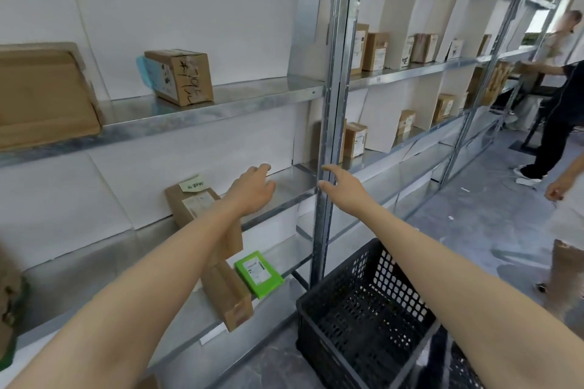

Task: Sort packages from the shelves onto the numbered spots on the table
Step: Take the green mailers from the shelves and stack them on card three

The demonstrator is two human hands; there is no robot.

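Observation:
Both my arms reach toward the metal shelving. My left hand (252, 189) hovers over a bare stretch of the middle shelf (284, 205), fingers loosely bent, holding nothing. My right hand (339, 185) is spread open at the steel upright post (328, 123), thumb and fingers near it. A brown cardboard package with a yellow note (189, 204) stands just left of my left forearm. Below it lie a long brown box (229, 297) and a green package (257, 273). A marked cardboard box (181, 76) sits on the upper shelf.
A black plastic crate (363, 313) stands on the floor below my right arm. More small cartons (355, 139) fill the bays to the right. A flat brown parcel (41, 95) leans at the upper left. Two other people (559, 117) stand at the far right.

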